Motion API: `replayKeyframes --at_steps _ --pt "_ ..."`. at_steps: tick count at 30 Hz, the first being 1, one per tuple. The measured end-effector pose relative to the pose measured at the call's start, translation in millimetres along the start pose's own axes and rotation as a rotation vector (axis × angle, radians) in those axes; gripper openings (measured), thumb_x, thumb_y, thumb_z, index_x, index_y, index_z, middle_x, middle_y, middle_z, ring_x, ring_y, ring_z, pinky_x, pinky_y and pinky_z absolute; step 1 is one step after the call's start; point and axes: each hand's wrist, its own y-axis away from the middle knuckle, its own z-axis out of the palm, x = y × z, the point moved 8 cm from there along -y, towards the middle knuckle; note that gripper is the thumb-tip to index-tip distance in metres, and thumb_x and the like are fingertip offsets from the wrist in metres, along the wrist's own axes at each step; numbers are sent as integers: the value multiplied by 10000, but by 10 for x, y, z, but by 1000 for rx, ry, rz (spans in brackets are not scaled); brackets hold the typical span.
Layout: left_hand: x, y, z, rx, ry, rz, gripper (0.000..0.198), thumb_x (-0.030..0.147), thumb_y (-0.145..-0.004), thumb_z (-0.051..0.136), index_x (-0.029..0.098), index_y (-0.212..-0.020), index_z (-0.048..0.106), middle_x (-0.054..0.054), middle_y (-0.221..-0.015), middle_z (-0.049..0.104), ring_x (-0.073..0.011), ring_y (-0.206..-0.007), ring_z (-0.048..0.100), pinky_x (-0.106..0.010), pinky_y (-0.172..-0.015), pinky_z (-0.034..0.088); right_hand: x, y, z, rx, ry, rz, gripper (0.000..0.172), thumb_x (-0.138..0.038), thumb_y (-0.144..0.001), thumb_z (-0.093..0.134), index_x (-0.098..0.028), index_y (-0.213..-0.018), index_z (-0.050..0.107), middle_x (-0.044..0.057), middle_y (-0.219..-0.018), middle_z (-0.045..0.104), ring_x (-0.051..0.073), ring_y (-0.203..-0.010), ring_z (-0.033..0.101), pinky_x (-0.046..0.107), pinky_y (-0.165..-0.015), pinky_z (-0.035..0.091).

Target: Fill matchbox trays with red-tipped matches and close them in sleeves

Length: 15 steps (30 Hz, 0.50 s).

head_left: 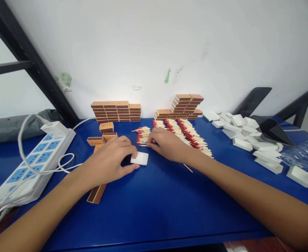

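Note:
Between the thumb and fingers of my left hand [111,155] is a small white matchbox tray [140,158], lying low at the blue table. My right hand [164,141] is closed in a pinch at the right ends of a small bunch of matches [142,134]; the fingers partly hide what they grip. Long rows of red-tipped matches [189,133] spread behind and beside that hand. Under and beside my left hand lie several brown-and-orange matchboxes [97,194], partly covered by the hand.
Stacked matchboxes [115,112] stand against the wall, with a second stack [186,106] farther right. Loose white trays [241,129] are heaped at the right, by a dark dustpan-like object [272,129] and clear plastic [305,152]. A power strip [33,164] with white cables occupies the left.

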Motion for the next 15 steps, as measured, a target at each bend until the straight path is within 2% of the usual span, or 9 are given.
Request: replayKeyframes --at_steps 3,7,10,12,15 --pt "-40 26 23 -13 -6 -54 212 416 -963 743 226 -1047 700 -84 -1120 683 -302 -1099 635 -462 -931 531 4 78 -47 -21 42 8 112 -173 -1035 661 -164 -926 687 81 -998 669 209 -923 608 335 -818 466" --pt "-66 32 40 -9 -35 -83 345 408 -955 748 245 -1249 669 -88 -1180 672 -317 -1126 644 -485 -938 546 -109 180 -256 -8 96 -22 137 -170 -1064 594 -162 -962 686 98 -1031 672 227 -953 618 349 -821 479" --pt "-97 20 53 -3 -43 -103 395 433 -938 772 233 -1265 679 -94 -1190 684 -323 -1135 656 -494 -955 554 -255 232 -394 4 136 -55 164 -181 -1078 575 -168 -961 689 99 -1020 678 233 -954 625 355 -828 481" --pt "-114 12 58 8 -44 -104 416 451 -929 786 225 -1267 699 -98 -1196 691 -324 -1134 664 -491 -954 558 -344 256 -400 -17 157 -70 141 -186 -1071 606 -168 -963 697 97 -1024 682 232 -954 631 352 -824 480" --pt "-112 -2 54 25 -45 -85 449 446 -920 812 213 -1293 723 -101 -1176 701 -315 -1117 674 -469 -932 563 -451 277 -291 -73 186 -86 114 -203 -1058 651 -162 -969 710 91 -1015 680 226 -938 637 347 -799 477"
